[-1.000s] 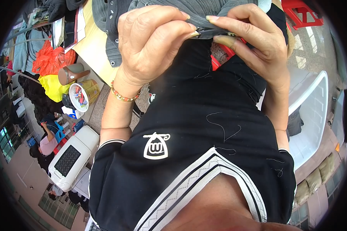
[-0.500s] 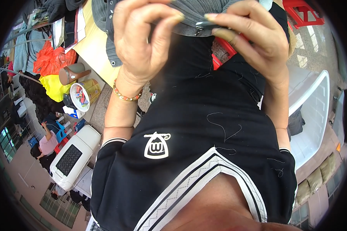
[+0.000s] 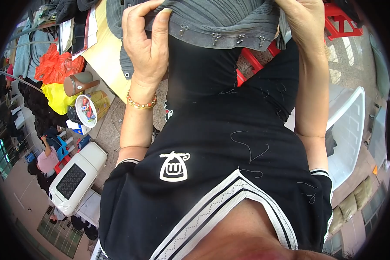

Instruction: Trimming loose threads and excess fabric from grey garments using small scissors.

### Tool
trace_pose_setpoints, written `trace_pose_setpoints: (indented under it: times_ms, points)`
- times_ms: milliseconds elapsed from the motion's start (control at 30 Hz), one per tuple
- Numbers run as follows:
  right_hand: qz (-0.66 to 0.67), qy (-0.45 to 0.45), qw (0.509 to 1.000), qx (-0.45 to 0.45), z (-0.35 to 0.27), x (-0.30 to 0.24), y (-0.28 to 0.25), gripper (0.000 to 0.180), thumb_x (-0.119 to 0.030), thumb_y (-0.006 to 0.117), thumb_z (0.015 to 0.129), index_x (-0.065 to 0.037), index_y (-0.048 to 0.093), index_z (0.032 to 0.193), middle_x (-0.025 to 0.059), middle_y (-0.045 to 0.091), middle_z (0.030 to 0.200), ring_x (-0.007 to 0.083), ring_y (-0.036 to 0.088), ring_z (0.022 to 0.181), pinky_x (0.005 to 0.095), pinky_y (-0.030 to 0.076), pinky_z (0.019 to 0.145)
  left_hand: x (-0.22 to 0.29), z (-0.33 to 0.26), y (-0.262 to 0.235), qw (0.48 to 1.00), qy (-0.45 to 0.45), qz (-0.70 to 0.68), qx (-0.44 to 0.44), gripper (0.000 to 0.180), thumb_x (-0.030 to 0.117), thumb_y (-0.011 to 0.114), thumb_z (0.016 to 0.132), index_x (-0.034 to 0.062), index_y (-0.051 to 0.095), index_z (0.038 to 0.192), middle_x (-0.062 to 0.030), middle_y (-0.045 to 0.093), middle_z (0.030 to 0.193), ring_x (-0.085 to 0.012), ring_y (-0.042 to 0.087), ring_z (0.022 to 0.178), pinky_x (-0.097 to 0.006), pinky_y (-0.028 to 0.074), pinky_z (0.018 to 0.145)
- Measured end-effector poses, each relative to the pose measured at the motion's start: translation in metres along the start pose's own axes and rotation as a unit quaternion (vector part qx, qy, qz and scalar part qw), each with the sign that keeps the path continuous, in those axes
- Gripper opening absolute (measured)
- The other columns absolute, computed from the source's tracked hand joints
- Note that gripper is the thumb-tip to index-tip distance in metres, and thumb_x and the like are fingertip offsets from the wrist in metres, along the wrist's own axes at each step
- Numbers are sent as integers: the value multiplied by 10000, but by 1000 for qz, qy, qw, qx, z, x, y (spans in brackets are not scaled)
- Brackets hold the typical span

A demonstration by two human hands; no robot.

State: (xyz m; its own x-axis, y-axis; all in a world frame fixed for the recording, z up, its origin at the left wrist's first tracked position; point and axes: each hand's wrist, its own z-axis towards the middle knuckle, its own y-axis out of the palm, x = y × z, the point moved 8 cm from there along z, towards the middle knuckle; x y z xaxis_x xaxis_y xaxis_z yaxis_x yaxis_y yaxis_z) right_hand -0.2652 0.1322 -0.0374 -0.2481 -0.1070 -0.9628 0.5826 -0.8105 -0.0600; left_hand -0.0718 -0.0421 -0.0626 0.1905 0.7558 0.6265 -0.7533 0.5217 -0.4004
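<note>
A grey ribbed garment (image 3: pixel 229 19) lies over my lap at the top of the view. Along its smooth dark band run several small metal hooks (image 3: pixel 216 39). My left hand (image 3: pixel 145 43) pinches the left end of this band between thumb and fingers; a beaded bracelet circles that wrist. At the garment's right side is my right hand (image 3: pixel 305 21), its fingertips cut off by the upper edge, so whether it holds anything is hidden. More grey cloth with round metal eyelets (image 3: pixel 126 65) hangs beside my left hand.
A pale wooden tabletop (image 3: pixel 100 47) reaches in at upper left. Beyond it are an orange plastic bag (image 3: pixel 58 65), a yellow bag (image 3: pixel 60 99), a brown mug (image 3: pixel 76 83) and a tub of small items (image 3: pixel 86 110). Red stools (image 3: pixel 343 19) and a white bin (image 3: pixel 349 134) stand at right.
My left hand has moved slightly left and taken hold of the garment's band. My right hand has risen toward the upper edge; the small metal tool it held is out of sight. More hooks show.
</note>
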Motion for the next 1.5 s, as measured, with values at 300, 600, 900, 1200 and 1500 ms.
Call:
trace_pose_setpoints:
  times_ms: [300, 600, 900, 1200, 1500]
  points:
    - [-50, -146, 988, -27, 45, -39, 22, 68, -55, 718, 905, 1, 715, 943, -38, 652, 807, 20, 563, 721, 170, 455, 653, -19, 0, -19, 997, -47, -19, 52, 183, 104, 665, 962, 3, 638, 1111, -53, 585, 1056, -140, 562, 983, -261, 443, 892]
    - [-84, -75, 988, -103, 98, 3, 62, 78, -64, 702, 898, 13, 708, 916, -29, 649, 744, 29, 531, 631, 197, 416, 553, -29, 11, -6, 995, -68, 73, 11, 152, 89, 716, 908, 10, 668, 1029, -62, 614, 1006, -163, 590, 930, -267, 466, 832]
    - [-46, 37, 995, -81, 70, 48, 26, 285, -48, 727, 891, 23, 635, 1151, -51, 599, 808, 3, 518, 677, 159, 389, 581, 10, 29, -19, 994, -106, -3, -4, 306, 48, 703, 855, 6, 666, 1156, -139, 552, 1192, -245, 544, 1109, -346, 425, 982]
    - [-75, -83, 990, -80, -7, -16, 11, 345, 36, 704, 865, 10, 676, 1207, 68, 626, 1047, 104, 568, 887, 218, 458, 770, 15, 25, 1, 990, 69, -71, -105, 270, 23, 772, 808, 7, 745, 1076, -127, 683, 1079, -206, 658, 1006, -285, 520, 874]
    - [-273, -217, 920, -180, -39, -50, 41, 440, 17, 796, 736, -16, 714, 1167, 65, 602, 983, 137, 553, 819, 238, 439, 703, 22, 16, 0, 993, 115, -5, 5, 90, 18, 721, 881, 2, 699, 967, -123, 662, 1006, -193, 675, 901, -272, 543, 794]
